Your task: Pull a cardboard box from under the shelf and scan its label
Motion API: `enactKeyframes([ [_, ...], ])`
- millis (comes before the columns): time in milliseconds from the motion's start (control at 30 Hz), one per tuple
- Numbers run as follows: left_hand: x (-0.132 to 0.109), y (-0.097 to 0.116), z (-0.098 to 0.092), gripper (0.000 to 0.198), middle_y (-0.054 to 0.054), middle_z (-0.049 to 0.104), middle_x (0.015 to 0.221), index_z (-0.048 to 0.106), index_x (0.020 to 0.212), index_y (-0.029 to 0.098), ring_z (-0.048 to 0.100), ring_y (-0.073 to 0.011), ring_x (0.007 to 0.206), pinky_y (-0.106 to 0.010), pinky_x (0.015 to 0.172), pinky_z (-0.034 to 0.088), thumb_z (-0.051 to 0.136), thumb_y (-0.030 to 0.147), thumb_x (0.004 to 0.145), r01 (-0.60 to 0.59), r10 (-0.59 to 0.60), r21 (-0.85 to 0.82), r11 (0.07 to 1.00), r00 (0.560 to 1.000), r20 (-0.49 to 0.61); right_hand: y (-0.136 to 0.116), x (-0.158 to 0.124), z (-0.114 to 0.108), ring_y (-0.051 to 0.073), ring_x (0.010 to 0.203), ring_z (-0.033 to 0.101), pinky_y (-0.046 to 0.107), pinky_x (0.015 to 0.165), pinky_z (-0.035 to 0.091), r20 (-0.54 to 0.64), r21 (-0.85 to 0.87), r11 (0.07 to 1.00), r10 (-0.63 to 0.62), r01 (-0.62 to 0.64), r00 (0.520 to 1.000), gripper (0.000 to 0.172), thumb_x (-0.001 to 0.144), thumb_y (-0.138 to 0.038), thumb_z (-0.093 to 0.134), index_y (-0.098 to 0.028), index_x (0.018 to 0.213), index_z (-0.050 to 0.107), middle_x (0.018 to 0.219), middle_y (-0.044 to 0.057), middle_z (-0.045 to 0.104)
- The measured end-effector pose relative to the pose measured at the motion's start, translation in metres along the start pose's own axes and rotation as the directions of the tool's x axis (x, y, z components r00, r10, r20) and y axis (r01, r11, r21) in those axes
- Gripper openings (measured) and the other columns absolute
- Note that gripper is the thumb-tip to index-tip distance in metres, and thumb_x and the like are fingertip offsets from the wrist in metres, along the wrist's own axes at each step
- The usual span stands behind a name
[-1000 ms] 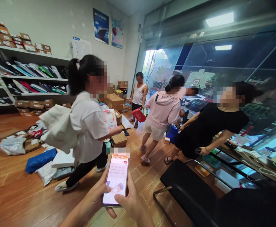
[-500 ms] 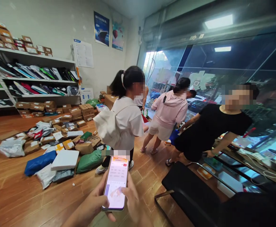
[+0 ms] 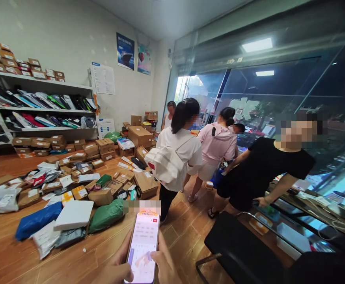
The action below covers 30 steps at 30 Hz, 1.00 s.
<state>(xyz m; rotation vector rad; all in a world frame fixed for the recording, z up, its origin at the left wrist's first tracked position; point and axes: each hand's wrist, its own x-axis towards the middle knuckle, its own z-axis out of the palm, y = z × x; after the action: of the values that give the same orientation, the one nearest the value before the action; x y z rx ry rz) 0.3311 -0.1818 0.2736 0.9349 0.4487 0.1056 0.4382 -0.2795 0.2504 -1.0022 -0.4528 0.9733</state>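
A phone with a lit screen is held upright in both my hands at the bottom centre. My left hand wraps its left edge, the thumb over the lower left corner of the screen. On the other side, my right hand grips the right edge, its thumb over the screen's right part. Small text and a coloured banner show on the screen, too blurred to read. The lower ends of both hands are cut off by the frame.
Parcels cover the floor at left, below shelves of packages. A person with a white backpack stands ahead, with others beyond. A person in black leans by a desk. A black chair is at right.
The person with the backpack has moved right, uncovering boxes and a person behind. The view has tilted up, so the phone and my hands sit lower in the frame.
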Motion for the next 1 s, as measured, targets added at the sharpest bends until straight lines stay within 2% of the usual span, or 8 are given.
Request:
enactKeyframes([
  [100,-0.002,0.004,0.003,0.113,-0.004,0.052,0.129,-0.016,0.139,0.03,0.06,-0.02,0.075,-0.023,0.047,0.049,0.045,0.004,0.048,-0.021,0.022,-0.013,1.0,1.0,0.011,-0.005,-0.002,0.0,0.025,0.085,0.063,0.037,0.073,0.049,0.001,-0.03,0.999,-0.01,0.01,1.0,0.055,0.064,-0.031,0.054,-0.021,0.117,0.05,0.1,0.006,0.069],
  [233,-0.004,0.006,0.006,0.11,-0.007,0.051,0.129,-0.022,0.137,0.029,0.059,-0.0213,0.076,-0.029,0.049,0.054,0.043,0.004,0.053,-0.017,0.017,-0.01,1.0,1.0,0.021,-0.016,-0.006,0.005,0.022,0.084,0.062,0.033,0.071,0.048,0.071,-0.11,0.993,-0.03,0.038,0.997,0.051,0.068,-0.025,0.047,-0.018,0.119,0.047,0.099,0.006,0.068],
  [400,-0.006,0.01,0.008,0.104,-0.008,0.053,0.124,-0.023,0.137,0.03,0.06,-0.0206,0.078,-0.032,0.051,0.057,0.041,0.005,0.058,-0.038,0.038,-0.009,0.999,0.998,0.055,-0.016,-0.005,0.003,0.02,0.087,0.059,0.032,0.074,0.046,0.163,-0.073,0.992,-0.09,0.103,0.983,0.05,0.071,-0.028,0.053,-0.019,0.12,0.044,0.102,0.005,0.066],
  [567,-0.006,0.006,0.004,0.101,-0.01,0.051,0.126,-0.013,0.141,0.028,0.061,-0.0214,0.078,-0.032,0.052,0.057,0.04,0.006,0.058,-0.043,0.046,-0.037,0.998,0.996,0.083,-0.011,-0.005,0.002,0.02,0.088,0.058,0.031,0.074,0.045,0.177,-0.119,0.985,-0.102,0.124,0.979,0.067,0.065,-0.042,0.066,-0.021,0.122,0.038,0.106,0.006,0.063],
  [700,-0.005,0.005,0.002,0.096,-0.011,0.054,0.122,-0.007,0.142,0.028,0.062,-0.0207,0.075,-0.031,0.05,0.057,0.041,0.009,0.062,-0.05,0.053,-0.04,0.998,0.995,0.085,-0.011,-0.007,0.005,0.02,0.09,0.058,0.032,0.078,0.046,0.149,-0.233,0.961,-0.117,0.15,0.982,0.062,0.067,-0.029,0.066,-0.024,0.121,0.036,0.104,0.005,0.062],
  [767,-0.004,0.005,0.003,0.089,-0.011,0.054,0.12,-0.003,0.142,0.029,0.062,-0.021,0.075,-0.031,0.05,0.057,0.042,0.012,0.068,-0.055,0.058,-0.029,0.998,0.994,0.09,-0.012,-0.007,0.005,0.019,0.09,0.058,0.032,0.08,0.047,0.158,-0.23,0.961,-0.116,0.151,0.981,0.06,0.067,-0.025,0.063,-0.024,0.121,0.036,0.106,0.004,0.061],
  [867,-0.003,0.004,0.005,0.086,-0.013,0.056,0.117,-0.003,0.142,0.028,0.063,-0.0222,0.073,-0.029,0.045,0.056,0.047,0.017,0.072,-0.065,0.065,-0.007,0.998,0.997,0.034,-0.013,-0.007,0.003,0.02,0.093,0.058,0.032,0.08,0.046,0.181,-0.169,0.976,-0.105,0.136,0.978,0.058,0.068,-0.027,0.061,-0.024,0.122,0.038,0.111,0.005,0.061],
  [1000,0.0,0.0,0.003,0.088,-0.012,0.059,0.108,-0.006,0.142,0.027,0.061,-0.0194,0.066,-0.028,0.044,0.054,0.052,0.022,0.076,-0.029,0.03,0.025,0.999,0.999,-0.039,-0.013,-0.007,0.004,0.021,0.084,0.06,0.032,0.073,0.047,0.183,-0.113,0.988,-0.081,0.103,0.98,0.064,0.063,-0.036,0.066,-0.022,0.12,0.04,0.1,0.006,0.065],
])
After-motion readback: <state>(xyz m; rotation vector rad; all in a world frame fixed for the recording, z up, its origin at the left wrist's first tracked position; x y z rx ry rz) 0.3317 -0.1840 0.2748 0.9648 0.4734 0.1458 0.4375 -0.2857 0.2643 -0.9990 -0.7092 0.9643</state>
